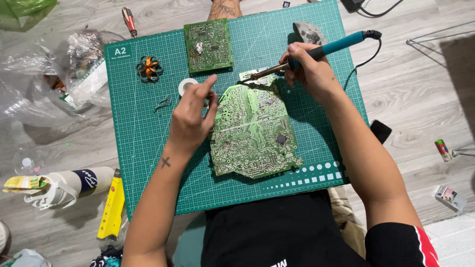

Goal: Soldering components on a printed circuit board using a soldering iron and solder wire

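Observation:
A large green circuit board (255, 131) lies in the middle of a green cutting mat (143, 148). My right hand (309, 71) grips a teal-handled soldering iron (329, 48), its metal tip resting at the board's top left edge. My left hand (193, 116) rests on the board's left edge, index finger raised; thin solder wire seems pinched in its fingers, though I cannot see it clearly. A smaller green circuit board (209, 44) lies at the mat's far edge.
On the mat sit an orange copper coil (149, 67), a white tape roll (186, 85), a bent wire (162, 104) and a grey sponge (309, 32). Off the mat lie a screwdriver (129, 21), plastic bags (59, 74), a white bottle (69, 185) and a yellow tube (112, 205).

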